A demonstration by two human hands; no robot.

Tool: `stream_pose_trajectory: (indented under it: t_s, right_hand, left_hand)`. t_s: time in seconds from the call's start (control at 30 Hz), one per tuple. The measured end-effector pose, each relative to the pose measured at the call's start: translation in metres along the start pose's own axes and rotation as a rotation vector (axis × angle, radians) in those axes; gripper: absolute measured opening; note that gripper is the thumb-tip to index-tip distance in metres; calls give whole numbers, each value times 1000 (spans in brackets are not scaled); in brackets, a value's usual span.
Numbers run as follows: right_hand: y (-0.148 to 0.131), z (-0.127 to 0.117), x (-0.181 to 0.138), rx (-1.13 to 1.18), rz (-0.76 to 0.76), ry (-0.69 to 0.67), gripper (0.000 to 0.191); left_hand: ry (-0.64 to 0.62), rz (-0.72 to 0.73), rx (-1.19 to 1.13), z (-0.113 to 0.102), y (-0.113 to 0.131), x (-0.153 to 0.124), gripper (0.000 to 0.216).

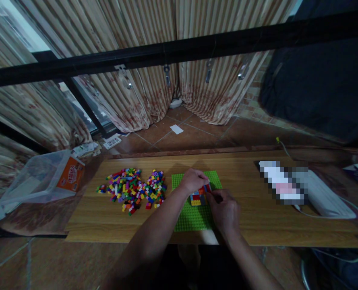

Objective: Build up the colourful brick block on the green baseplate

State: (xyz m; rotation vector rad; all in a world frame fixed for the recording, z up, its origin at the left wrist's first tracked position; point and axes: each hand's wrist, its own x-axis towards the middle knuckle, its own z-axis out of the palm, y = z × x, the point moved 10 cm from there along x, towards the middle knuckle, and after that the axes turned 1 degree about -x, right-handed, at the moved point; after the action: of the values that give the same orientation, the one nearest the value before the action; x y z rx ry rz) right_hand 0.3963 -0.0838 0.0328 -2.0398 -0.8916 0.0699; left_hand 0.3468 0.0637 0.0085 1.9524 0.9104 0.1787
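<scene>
A green studded baseplate (pixel 191 219) lies on the wooden table. On it stands a small build of toy bricks (pixel 196 200), with yellow, red, orange and blue pieces showing. My left hand (pixel 193 180) reaches over the build's far side, its fingers bent down onto the bricks at the far right corner. From the near right, my right hand (pixel 227 209) curls in, thumb and fingertips closed against the build's right side. The two hands hide part of the build, and any single brick between the fingertips is too small to make out.
Loose multicoloured bricks (pixel 127 187) lie heaped on the table (pixel 245 225) left of the baseplate. A pixelated item (pixel 281 183) and a white case-like object (pixel 326 197) with a cable lie at the right. A clear plastic bin (pixel 42 177) stands beyond the table's left end.
</scene>
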Motion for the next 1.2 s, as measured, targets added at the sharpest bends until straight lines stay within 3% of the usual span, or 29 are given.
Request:
stream_pose_trajectory:
  t_s: [0.33, 0.47, 0.57, 0.67, 0.8, 0.93, 1.07, 1.2]
  right_hand:
    - [2, 3, 3, -8, 0, -39, 33]
    - [8, 7, 4, 62, -1, -108, 35]
    - [17, 7, 2, 163, 14, -149, 38]
    - [25, 5, -3, 250, 28, -170, 39]
    - [29, -3, -13, 222, 35, -139, 40]
    - [-1, -17, -31, 119, -169, -63, 33]
    - [-44, -3, -60, 56, -429, -150, 23]
    - [-66, 21, -76, -46, -584, -208, 27]
  left_hand:
    - [23, 39, -9, 0, 0, -1, 13]
    - [55, 121, -32, -12, 10, -14, 17]
    - [165, 163, -59, -35, 11, -37, 27]
    - [347, 216, -113, -61, 3, -77, 29]
    - [459, 209, -139, -67, -26, -141, 22]
    - [449, 145, -123, -57, -61, -193, 19]
    - [583, 70, -83, -76, -92, -224, 19]
    - [690, 19, -86, -102, -113, -234, 19]
